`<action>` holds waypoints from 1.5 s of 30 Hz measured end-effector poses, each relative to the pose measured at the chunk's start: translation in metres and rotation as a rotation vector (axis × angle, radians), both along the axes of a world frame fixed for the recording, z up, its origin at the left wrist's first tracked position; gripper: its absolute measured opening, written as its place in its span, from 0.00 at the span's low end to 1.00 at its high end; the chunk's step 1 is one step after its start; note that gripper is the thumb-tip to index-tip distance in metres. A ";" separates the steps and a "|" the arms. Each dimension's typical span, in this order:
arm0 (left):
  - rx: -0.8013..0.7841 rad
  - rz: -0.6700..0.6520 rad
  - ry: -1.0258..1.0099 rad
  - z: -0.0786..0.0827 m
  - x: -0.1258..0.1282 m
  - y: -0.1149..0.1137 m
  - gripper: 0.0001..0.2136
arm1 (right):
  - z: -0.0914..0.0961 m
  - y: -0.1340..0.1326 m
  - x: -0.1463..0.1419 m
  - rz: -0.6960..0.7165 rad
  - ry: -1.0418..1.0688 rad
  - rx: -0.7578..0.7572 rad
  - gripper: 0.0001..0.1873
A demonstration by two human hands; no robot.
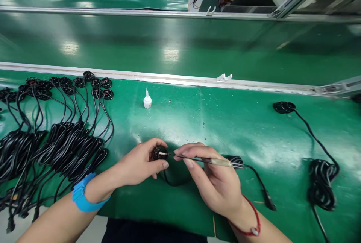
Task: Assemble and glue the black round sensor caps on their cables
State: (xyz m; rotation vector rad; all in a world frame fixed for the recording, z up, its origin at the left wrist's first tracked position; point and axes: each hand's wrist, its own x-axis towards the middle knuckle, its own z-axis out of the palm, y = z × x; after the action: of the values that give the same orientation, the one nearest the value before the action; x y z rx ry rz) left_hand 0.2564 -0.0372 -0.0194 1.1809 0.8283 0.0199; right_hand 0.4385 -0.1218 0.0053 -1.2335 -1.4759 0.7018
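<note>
My left hand (141, 162) pinches a small round black cable head (159, 152) between thumb and fingers, its face turned up. Between the fingers of my right hand (216, 179) lies a slim, tweezer-like tool (220, 162) with dark metal arms and a pale wrapped middle. The tool's front end reaches the cable head, where a small pale piece or tip shows; I cannot tell which. A black cable (172, 183) runs from under the head behind my right hand. Its coil (235, 160) and plug (269, 201) show to the right of that hand.
Many bundled black cables (73, 149) with round heads (64, 82) cover the left of the green table (183, 122). A small white nozzle bottle (147, 101) stands upright beyond my hands. Another coiled cable (323, 184) lies right. A pale rail (169, 78) with a white clip (224, 78) crosses behind.
</note>
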 end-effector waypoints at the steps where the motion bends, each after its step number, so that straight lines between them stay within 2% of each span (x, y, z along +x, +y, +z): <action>1: 0.000 -0.001 -0.004 0.000 0.000 0.000 0.17 | 0.001 0.000 0.001 0.009 0.004 -0.006 0.14; 8: 0.042 -0.004 -0.003 0.003 -0.001 -0.002 0.18 | 0.004 0.001 0.000 -0.066 0.055 0.000 0.12; 16: 0.056 0.019 -0.011 0.006 0.001 -0.002 0.18 | 0.004 -0.004 0.000 0.018 -0.070 0.084 0.16; 25: 0.119 0.022 0.003 0.006 -0.002 -0.003 0.18 | 0.006 -0.007 -0.001 0.104 -0.361 0.144 0.11; 29: 0.198 0.006 0.028 0.003 -0.001 -0.004 0.16 | 0.010 -0.010 -0.006 0.113 -0.519 0.178 0.10; 33: 0.299 -0.037 0.090 0.002 0.000 -0.005 0.16 | 0.012 -0.009 -0.013 0.113 -0.579 0.190 0.10; 37: 0.259 -0.016 0.056 0.001 -0.001 -0.004 0.16 | 0.010 -0.008 -0.013 0.077 -0.492 0.171 0.11; 40: 0.168 0.048 0.011 -0.001 -0.002 -0.002 0.16 | 0.008 -0.010 -0.007 0.056 -0.278 0.165 0.14; 43: 0.093 0.079 -0.006 -0.001 -0.002 0.001 0.17 | 0.005 -0.010 0.000 -0.122 -0.079 0.153 0.21; 45: 0.052 0.085 -0.013 0.001 0.000 0.002 0.17 | -0.002 -0.004 0.005 -0.249 -0.119 0.134 0.22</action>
State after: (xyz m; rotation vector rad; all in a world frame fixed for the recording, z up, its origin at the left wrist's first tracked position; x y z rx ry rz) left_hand 0.2563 -0.0355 -0.0181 1.1930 0.8705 0.1194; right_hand 0.4432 -0.1262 0.0037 -1.3441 -1.4094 0.3634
